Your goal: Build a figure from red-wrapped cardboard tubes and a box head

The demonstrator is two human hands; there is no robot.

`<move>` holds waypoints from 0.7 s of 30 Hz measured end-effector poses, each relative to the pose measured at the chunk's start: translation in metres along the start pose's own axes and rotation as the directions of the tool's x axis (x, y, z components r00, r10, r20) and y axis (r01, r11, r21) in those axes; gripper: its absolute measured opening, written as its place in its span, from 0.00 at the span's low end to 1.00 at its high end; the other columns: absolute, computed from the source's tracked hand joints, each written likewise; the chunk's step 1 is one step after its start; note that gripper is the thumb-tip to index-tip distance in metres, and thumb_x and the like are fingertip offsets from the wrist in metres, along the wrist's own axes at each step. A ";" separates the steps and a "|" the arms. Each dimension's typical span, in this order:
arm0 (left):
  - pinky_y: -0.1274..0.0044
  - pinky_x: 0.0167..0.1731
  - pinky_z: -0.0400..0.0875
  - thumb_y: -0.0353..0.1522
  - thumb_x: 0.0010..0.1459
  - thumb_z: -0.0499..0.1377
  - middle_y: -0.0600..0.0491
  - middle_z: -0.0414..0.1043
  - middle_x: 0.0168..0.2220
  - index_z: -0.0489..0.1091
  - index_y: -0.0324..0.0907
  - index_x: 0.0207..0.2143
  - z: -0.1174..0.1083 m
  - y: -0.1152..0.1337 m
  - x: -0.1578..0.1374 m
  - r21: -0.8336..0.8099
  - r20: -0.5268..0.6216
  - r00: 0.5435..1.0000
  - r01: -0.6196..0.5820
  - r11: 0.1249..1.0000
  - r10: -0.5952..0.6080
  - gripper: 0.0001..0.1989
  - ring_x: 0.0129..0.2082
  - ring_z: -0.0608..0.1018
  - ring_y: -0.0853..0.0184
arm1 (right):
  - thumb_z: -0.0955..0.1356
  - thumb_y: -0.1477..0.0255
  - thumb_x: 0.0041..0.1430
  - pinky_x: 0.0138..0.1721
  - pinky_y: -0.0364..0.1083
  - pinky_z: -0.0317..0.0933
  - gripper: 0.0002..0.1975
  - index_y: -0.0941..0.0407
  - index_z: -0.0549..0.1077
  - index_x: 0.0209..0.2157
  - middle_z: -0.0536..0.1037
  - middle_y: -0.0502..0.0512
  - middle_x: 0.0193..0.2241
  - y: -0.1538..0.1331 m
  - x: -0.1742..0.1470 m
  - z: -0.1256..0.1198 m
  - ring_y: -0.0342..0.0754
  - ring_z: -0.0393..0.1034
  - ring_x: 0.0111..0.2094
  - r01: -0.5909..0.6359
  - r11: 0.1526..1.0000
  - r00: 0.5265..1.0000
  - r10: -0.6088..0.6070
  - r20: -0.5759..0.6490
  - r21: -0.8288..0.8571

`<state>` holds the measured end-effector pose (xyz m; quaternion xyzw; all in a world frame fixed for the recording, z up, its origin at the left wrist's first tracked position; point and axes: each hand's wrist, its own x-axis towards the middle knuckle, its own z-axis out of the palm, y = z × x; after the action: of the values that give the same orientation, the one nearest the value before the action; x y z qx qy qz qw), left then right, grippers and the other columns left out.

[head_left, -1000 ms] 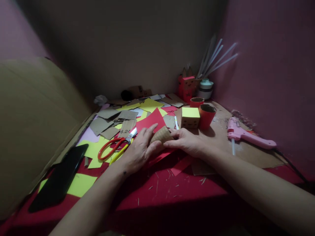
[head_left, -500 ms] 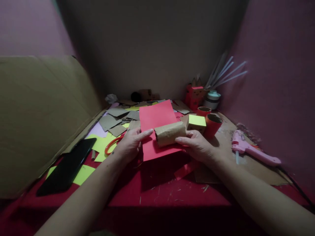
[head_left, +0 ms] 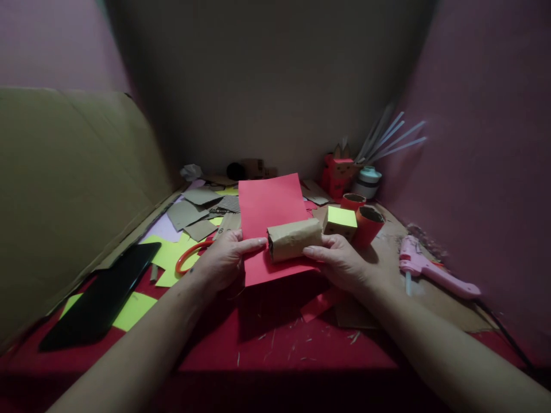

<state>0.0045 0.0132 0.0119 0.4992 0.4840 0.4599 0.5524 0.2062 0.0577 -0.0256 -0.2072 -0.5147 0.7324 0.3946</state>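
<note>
A sheet of red paper [head_left: 271,201] is held up above the table by my left hand [head_left: 224,259], its thumb on top and its fingers underneath. Across the lower part of the sheet lies a brown cardboard tube [head_left: 293,240], tilted slightly. My right hand [head_left: 344,261] grips the tube's right end, thumb in front; whether it also pinches the paper's edge I cannot tell. Beside my left wrist are orange-handled scissors [head_left: 181,263], largely hidden. Just past my right hand stand a small box with a yellow-green top [head_left: 341,217] and a red-wrapped tube [head_left: 369,226].
A pink glue gun [head_left: 434,269] rests on cardboard at the right, its cord trailing off. At the left lie a black phone [head_left: 101,295], yellow-green paper [head_left: 135,311] and cardboard scraps [head_left: 189,213]. Glue sticks [head_left: 394,135], a white jar [head_left: 368,182] and a red figure [head_left: 338,175] stand behind.
Both hands, the red paper and the tube have shifted slightly left in view, much as the whole scene has. The grips look the same.
</note>
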 end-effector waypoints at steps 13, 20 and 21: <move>0.72 0.29 0.73 0.47 0.57 0.55 0.46 0.77 0.31 0.72 0.38 0.39 -0.008 -0.007 0.000 0.206 -0.116 0.984 -0.105 0.973 0.131 0.21 0.27 0.78 0.63 | 0.74 0.75 0.49 0.52 0.56 0.64 0.13 0.56 0.81 0.39 0.83 0.57 0.37 -0.006 -0.003 0.006 0.55 0.77 0.41 0.011 0.999 1.000 -0.011 -0.001 0.048; 0.65 0.40 0.68 0.46 0.50 0.58 0.43 0.74 0.39 0.70 0.40 0.40 -0.068 -0.001 -0.015 0.740 -0.341 0.892 0.060 0.670 0.297 0.22 0.41 0.75 0.52 | 0.73 0.77 0.47 0.52 0.56 0.64 0.12 0.56 0.80 0.37 0.83 0.55 0.31 -0.012 -0.003 0.007 0.55 0.77 0.41 0.031 0.988 0.998 -0.022 -0.057 0.148; 0.64 0.41 0.67 0.44 0.47 0.60 0.43 0.74 0.36 0.71 0.40 0.36 -0.075 -0.002 -0.018 0.790 -0.328 0.899 0.093 0.605 0.291 0.19 0.42 0.75 0.50 | 0.73 0.77 0.47 0.53 0.56 0.64 0.12 0.56 0.80 0.36 0.83 0.55 0.31 -0.012 -0.003 0.007 0.55 0.77 0.41 0.033 0.987 0.998 -0.024 -0.060 0.157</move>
<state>-0.0717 0.0030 0.0086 0.6045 0.7151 0.3266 0.1285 0.2071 0.0532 -0.0116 -0.1891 -0.4463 0.7589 0.4349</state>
